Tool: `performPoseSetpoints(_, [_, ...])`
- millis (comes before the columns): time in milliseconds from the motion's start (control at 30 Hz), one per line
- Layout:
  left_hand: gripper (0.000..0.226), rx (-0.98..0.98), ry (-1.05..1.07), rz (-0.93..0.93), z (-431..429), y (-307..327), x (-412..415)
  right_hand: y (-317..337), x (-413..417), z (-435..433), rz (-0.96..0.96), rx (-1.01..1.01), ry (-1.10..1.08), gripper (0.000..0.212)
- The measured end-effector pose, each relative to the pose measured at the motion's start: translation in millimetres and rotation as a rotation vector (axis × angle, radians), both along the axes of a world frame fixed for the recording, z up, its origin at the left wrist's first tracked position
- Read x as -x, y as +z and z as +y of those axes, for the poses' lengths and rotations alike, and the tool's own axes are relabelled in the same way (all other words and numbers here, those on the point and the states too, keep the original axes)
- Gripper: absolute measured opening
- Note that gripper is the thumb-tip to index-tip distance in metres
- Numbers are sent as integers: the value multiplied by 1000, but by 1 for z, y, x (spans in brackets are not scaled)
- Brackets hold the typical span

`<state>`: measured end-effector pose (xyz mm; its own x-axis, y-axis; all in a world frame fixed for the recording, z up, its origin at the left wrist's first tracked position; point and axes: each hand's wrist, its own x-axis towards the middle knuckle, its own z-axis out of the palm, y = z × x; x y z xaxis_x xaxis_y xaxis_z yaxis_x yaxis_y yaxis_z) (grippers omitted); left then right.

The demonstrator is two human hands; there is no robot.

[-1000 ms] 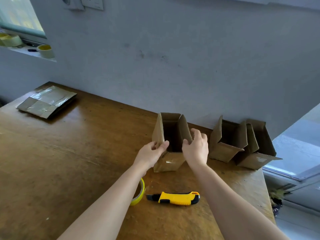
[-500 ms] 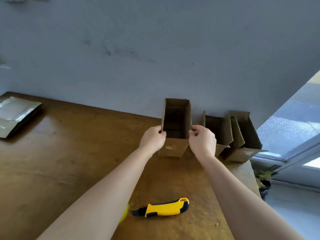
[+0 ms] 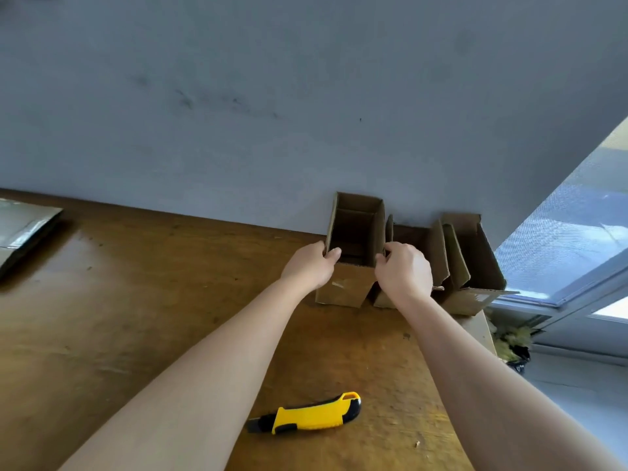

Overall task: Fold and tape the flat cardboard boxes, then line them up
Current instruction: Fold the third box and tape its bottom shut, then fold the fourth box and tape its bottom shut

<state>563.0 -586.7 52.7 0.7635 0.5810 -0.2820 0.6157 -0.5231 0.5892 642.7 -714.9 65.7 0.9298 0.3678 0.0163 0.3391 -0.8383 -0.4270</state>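
The open box [image 3: 351, 290] has slid back toward the wall [image 3: 306, 113] since a second ago.
It stands upright on the table [image 3: 136, 317] between the grips; left grip [image 3: 311, 268] pinches its left flap, right grip [image 3: 402, 271] its right flap; plain brown, top open; it seems to touch the next box [image 3: 438, 256].

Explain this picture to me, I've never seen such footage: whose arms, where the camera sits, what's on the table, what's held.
No machine: a person wears a camera on the head, looking down at their own arms. The left hand and right hand each grip a side wall of an open cardboard box standing on the wooden table. A second box and third box stand to its right. A yellow utility knife lies nearer the camera; flat cardboard lies far left.
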Motion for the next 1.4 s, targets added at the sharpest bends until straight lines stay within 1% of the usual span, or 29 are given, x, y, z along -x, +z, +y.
performPoseSetpoints(133, [56,-120,-29,24,0,6,29,7,9,-7,-51,1,42,40])
performPoseSetpoints(233, [54,-225,-26,41,5,16,62,17,26,-7,-88,-7,116,44])
performPoseSetpoints(433, [51,-422,80,86,18,41,148,31,79,11,-143,42,361,41])
performPoseSetpoints(533, [45,-502,130,131,30,50,198,36,113,28,-151,105,489,48])
performPoseSetpoints(667, [43,-577,208,180,48,57,269,40,164,58,-182,167,643,49])
performPoseSetpoints(900, [22,-599,335,287,94,60,400,38,273,126,-256,266,814,47])
performPoseSetpoints(1100, [28,-612,328,317,156,44,503,30,375,189,-314,313,876,45])
performPoseSetpoints(1167, [34,-622,309,307,173,40,525,28,398,205,-316,317,882,46])
performPoseSetpoints(1233, [36,-620,304,300,192,36,548,24,422,226,-308,336,890,45])
performPoseSetpoints(1400, [25,-611,283,324,242,21,577,13,454,276,-292,384,896,45])
